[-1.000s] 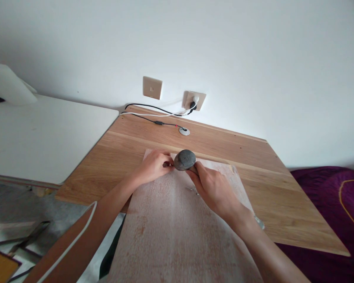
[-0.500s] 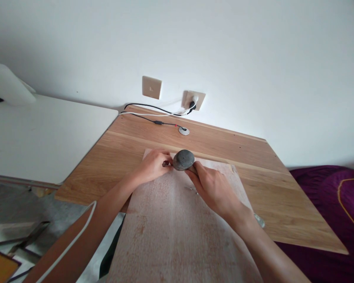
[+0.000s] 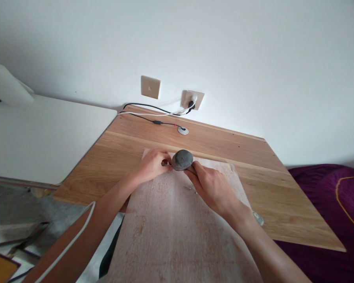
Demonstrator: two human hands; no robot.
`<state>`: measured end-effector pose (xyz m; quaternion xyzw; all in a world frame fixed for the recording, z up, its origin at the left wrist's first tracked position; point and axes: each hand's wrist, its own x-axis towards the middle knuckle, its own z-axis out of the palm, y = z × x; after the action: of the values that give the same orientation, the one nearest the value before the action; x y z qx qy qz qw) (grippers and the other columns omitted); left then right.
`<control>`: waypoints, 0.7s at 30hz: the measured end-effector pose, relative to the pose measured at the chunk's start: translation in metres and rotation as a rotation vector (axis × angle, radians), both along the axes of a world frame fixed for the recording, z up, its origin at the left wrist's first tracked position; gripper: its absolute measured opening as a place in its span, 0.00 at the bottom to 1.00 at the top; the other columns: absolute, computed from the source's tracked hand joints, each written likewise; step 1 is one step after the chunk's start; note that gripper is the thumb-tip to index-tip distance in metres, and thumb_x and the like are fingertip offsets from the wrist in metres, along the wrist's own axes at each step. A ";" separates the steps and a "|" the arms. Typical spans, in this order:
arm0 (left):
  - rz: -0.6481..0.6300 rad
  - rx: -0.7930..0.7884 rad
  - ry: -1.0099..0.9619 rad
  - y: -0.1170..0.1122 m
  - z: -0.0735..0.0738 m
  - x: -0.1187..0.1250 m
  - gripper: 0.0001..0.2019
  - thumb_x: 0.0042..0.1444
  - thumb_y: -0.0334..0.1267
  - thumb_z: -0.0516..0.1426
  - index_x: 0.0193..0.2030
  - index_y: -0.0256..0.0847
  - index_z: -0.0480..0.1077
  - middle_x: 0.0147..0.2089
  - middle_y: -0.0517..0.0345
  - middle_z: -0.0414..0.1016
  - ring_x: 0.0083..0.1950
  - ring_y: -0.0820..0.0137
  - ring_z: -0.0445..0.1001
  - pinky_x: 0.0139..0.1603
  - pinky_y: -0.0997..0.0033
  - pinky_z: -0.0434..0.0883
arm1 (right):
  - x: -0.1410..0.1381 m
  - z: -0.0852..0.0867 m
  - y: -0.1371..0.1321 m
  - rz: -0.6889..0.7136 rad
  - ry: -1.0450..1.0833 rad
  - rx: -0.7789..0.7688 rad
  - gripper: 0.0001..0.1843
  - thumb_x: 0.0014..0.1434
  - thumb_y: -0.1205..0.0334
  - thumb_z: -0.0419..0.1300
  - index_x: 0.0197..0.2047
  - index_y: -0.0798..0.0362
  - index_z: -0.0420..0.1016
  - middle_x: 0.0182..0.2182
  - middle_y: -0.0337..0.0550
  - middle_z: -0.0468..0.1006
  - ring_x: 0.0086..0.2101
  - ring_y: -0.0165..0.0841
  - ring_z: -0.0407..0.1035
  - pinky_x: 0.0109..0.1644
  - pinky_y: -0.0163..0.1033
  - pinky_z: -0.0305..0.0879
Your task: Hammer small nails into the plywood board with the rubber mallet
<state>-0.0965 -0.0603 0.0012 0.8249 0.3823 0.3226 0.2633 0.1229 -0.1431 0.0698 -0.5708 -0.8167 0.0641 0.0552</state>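
My right hand (image 3: 214, 188) is closed around the handle of a tool with a rounded grey stone-like head (image 3: 182, 160); the head sits just right of my left fingertips. My left hand (image 3: 151, 165) rests on the far end of a pale, reddish-stained wooden board (image 3: 171, 232), fingers pinched on a small dark item too small to name. The board lies on a light wooden desk (image 3: 129, 157) and overhangs its near edge toward me. A small metal piece (image 3: 191, 189) lies on the board under my right hand.
A wall socket (image 3: 191, 100) with black and white cables (image 3: 153, 114) and a round cable grommet (image 3: 183, 131) sit at the back of the desk. A white table (image 3: 41, 133) adjoins on the left. A purple bed cover (image 3: 327, 196) lies to the right. A metal object (image 3: 258, 218) pokes out by my right wrist.
None beyond a slight shift of the view; both hands and the grey-headed tool stay in the same place on the board.
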 end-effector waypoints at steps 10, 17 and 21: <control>-0.018 0.016 -0.004 -0.001 0.003 -0.001 0.09 0.56 0.22 0.64 0.30 0.40 0.79 0.32 0.60 0.78 0.34 0.70 0.75 0.38 0.70 0.67 | 0.000 -0.001 -0.003 0.002 -0.046 -0.030 0.13 0.79 0.53 0.50 0.44 0.50 0.68 0.35 0.46 0.85 0.32 0.42 0.80 0.29 0.39 0.52; -0.038 0.028 0.014 0.000 0.002 -0.001 0.08 0.57 0.24 0.64 0.33 0.41 0.81 0.34 0.59 0.79 0.36 0.69 0.77 0.39 0.70 0.68 | 0.003 0.001 0.001 0.021 -0.005 -0.011 0.14 0.79 0.52 0.49 0.43 0.50 0.69 0.35 0.47 0.85 0.32 0.41 0.80 0.30 0.39 0.53; -0.016 0.020 0.021 0.000 -0.002 -0.002 0.06 0.57 0.26 0.66 0.34 0.41 0.80 0.34 0.59 0.79 0.36 0.69 0.77 0.40 0.70 0.69 | 0.022 -0.005 0.005 -0.007 0.069 0.023 0.15 0.78 0.53 0.48 0.43 0.49 0.69 0.34 0.48 0.85 0.32 0.41 0.79 0.32 0.40 0.56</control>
<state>-0.0980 -0.0606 -0.0007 0.8338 0.3753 0.3157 0.2534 0.1446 -0.1376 0.0650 -0.5702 -0.8132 0.0741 0.0901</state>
